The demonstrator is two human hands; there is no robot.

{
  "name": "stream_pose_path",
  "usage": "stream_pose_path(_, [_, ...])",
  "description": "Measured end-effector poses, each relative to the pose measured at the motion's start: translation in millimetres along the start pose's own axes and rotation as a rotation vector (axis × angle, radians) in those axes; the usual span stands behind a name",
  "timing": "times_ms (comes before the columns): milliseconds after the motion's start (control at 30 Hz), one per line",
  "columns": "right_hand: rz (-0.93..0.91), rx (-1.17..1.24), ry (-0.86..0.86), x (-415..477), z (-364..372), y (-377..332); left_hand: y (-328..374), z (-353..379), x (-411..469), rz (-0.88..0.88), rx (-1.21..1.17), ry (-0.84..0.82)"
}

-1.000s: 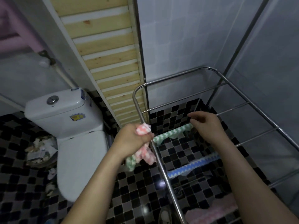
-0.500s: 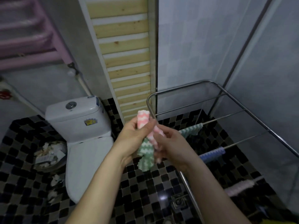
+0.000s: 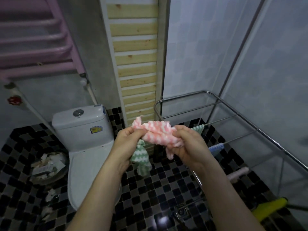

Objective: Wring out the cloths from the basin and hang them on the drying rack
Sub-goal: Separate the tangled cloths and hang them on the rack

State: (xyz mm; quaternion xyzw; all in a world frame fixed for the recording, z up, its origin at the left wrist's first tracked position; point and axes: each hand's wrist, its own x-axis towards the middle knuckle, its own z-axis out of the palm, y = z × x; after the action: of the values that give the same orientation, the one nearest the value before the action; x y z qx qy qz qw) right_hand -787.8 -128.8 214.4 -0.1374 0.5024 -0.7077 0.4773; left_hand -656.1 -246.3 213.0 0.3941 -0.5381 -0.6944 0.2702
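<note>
Left hand (image 3: 128, 141) and right hand (image 3: 190, 145) grip the pink cloth (image 3: 158, 132) by its ends, lying left-right; the rack (image 3: 257, 130) stands right, nearest the right hand.

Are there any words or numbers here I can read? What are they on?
Nothing can be read.
Sticker on the toilet tank: too blurred.
Blue label at the tank's corner: too small.
Packet in the waste bin: print too blurred.

My left hand (image 3: 128, 144) and right hand (image 3: 190, 147) grip a pink and green cloth (image 3: 158, 135) beside the drying rack (image 3: 260, 132).
</note>
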Motion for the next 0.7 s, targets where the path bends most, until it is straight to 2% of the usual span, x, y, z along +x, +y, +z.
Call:
stream_pose_path(100, [-0.022,0.118,0.058,-12,-2,3,1,-4,-9,0.069,-0.002,0.019])
stream_pose_path(267, [-0.123,0.094,0.012,-34,-5,7,0,-11,-20,0.118,0.031,-0.132])
stream_pose_path(333, [-0.149,0.076,-0.029,-39,-5,5,-6,-13,-18,0.168,0.188,-0.021])
stream_pose_path(433, [-0.172,0.046,-0.057,-49,-3,1,-9,-16,-26,0.408,0.411,0.186])
stream_pose_path(500, [-0.189,0.020,-0.080,-53,0,1,-2,-9,-38,0.434,0.388,0.050])
stream_pose_path(567, [-0.230,-0.046,-0.084,-58,7,3,3,4,-52,0.336,0.352,-0.226])
stream_pose_path(600, [-0.255,-0.087,-0.079,-59,11,4,3,10,-58,0.301,0.291,-0.312])
stream_pose_path(633, [-0.274,-0.123,-0.068,-60,14,5,3,16,-61,0.283,0.190,-0.329])
stream_pose_path(700, [-0.285,-0.147,-0.038,-63,21,8,5,20,-63,0.321,0.045,-0.252])
